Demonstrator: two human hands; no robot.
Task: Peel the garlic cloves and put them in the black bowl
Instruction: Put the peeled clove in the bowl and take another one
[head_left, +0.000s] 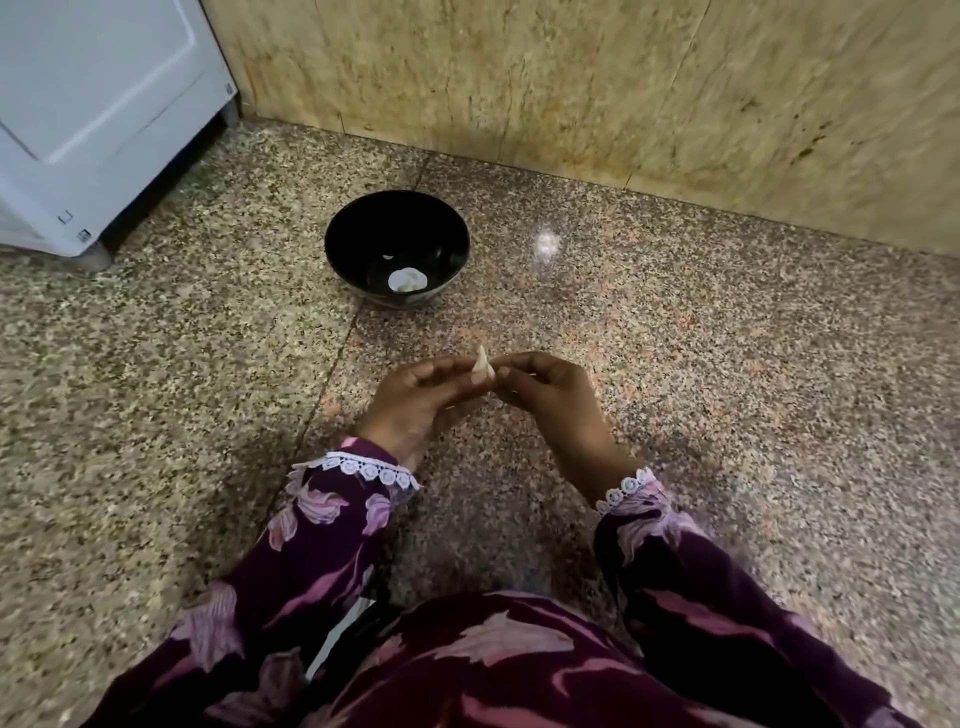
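A black bowl (397, 248) stands on the speckled granite floor ahead of me, with a pale garlic clove (407, 280) and a small white scrap inside. Nearer to me, both hands meet above the floor. My left hand (415, 402) and my right hand (553, 400) pinch one small pale garlic clove (482, 365) between their fingertips. The clove's pointed tip sticks up between the two hands. Purple floral sleeves with white lace cuffs cover both wrists.
A white appliance (98, 119) on short feet stands at the far left. A beige stone wall (623, 88) runs along the back, close behind the bowl. Speckled floor (753, 389) spreads to the right and left of my hands.
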